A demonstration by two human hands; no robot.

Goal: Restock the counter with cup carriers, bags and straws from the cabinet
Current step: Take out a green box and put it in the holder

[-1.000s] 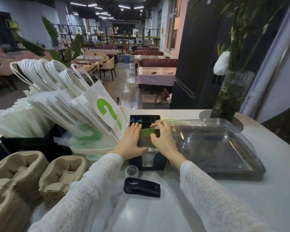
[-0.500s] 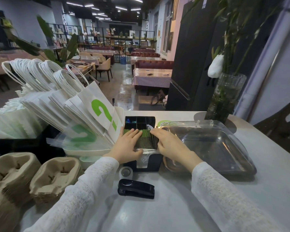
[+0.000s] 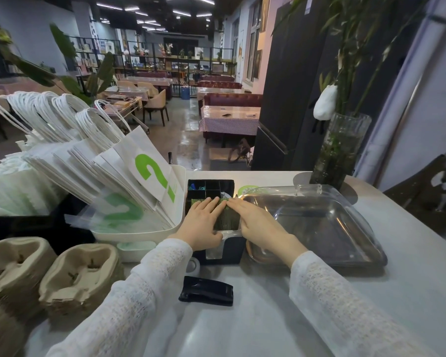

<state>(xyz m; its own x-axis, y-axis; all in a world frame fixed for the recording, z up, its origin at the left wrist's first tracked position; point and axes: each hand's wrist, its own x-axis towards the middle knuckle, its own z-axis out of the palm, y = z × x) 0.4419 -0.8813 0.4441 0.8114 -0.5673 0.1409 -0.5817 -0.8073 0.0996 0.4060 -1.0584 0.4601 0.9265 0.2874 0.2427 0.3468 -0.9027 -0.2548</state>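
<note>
Little has shifted: left hand (image 3: pixel 204 222) and right hand (image 3: pixel 255 221) lie flat, grip released, hiding most straws (image 3: pixel 225 217).

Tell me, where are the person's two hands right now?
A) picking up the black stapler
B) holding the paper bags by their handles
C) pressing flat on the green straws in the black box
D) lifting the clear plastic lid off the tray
C: the left hand and right hand both lie palm down on the green straws packed in the black box, touching none of the other things.
</note>
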